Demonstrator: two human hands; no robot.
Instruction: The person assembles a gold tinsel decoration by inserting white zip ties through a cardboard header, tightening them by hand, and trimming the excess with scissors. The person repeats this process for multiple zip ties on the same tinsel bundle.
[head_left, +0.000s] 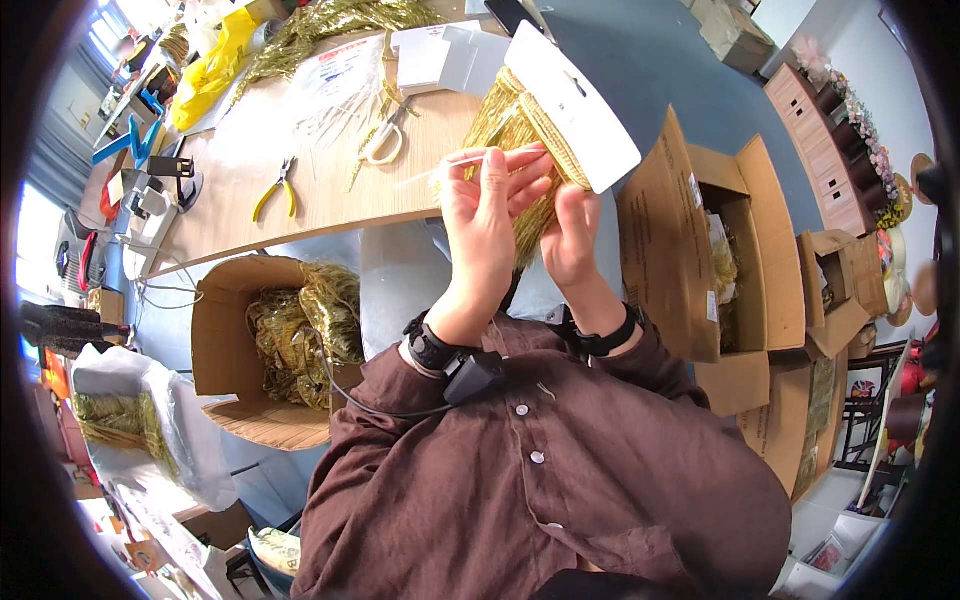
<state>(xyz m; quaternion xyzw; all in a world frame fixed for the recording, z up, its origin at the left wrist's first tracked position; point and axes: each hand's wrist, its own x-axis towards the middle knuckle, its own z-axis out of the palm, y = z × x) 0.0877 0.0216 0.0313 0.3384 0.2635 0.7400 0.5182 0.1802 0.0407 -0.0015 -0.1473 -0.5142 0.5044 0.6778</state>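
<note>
My left hand (484, 206) pinches a thin white plastic strip (469, 160), probably a cable tie, between thumb and fingers. Beside it, my right hand (574, 232) grips the lower end of a gold tinsel fringe (495, 120) with a braided heading (551, 135). A white header card (574, 105) with a hanging slot lies along that braid, tilted, its lower end near my right fingers. Some of the fringe hangs behind my left hand and below the table edge. My right fingertips are partly hidden behind the card and braid.
On the wooden table (330, 202) lie yellow-handled pliers (277, 193), white-handled scissors (386, 142), several white strips (337, 120) and gold tinsel (322, 34). A cardboard box (225, 315) of tinsel stands at left; an open carton (667, 247) stands at right. A person is far off at upper left.
</note>
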